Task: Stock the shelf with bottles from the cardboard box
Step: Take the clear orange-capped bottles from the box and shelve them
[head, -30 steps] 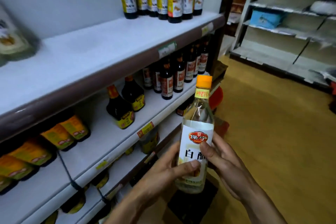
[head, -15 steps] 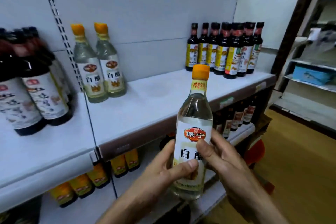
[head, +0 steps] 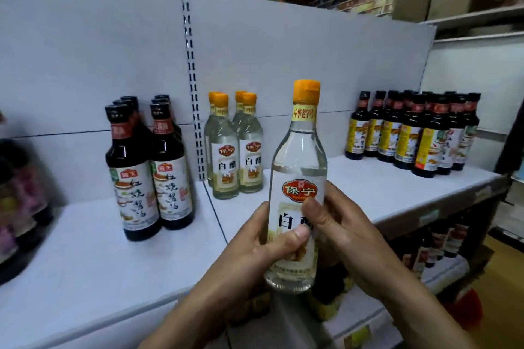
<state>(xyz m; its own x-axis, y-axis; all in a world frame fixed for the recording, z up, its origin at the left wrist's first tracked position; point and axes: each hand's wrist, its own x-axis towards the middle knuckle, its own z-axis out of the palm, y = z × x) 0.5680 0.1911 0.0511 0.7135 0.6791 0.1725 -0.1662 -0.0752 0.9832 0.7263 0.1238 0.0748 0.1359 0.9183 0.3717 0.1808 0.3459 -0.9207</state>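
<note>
Nearest us, our left hand [head: 255,244] and right hand [head: 340,232] both close their grip around the clear vinegar bottle [head: 297,167], held upright before the shelf [head: 382,190] edge at six o'clock. Beyond, at eleven o'clock, matching bottles [head: 232,150] stand packed together. Setting ours down carelessly could topple them, or clip the dark soy bottles [head: 153,176] at nine o'clock.

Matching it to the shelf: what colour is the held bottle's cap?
The cap is orange, clearest in the head view.
</note>
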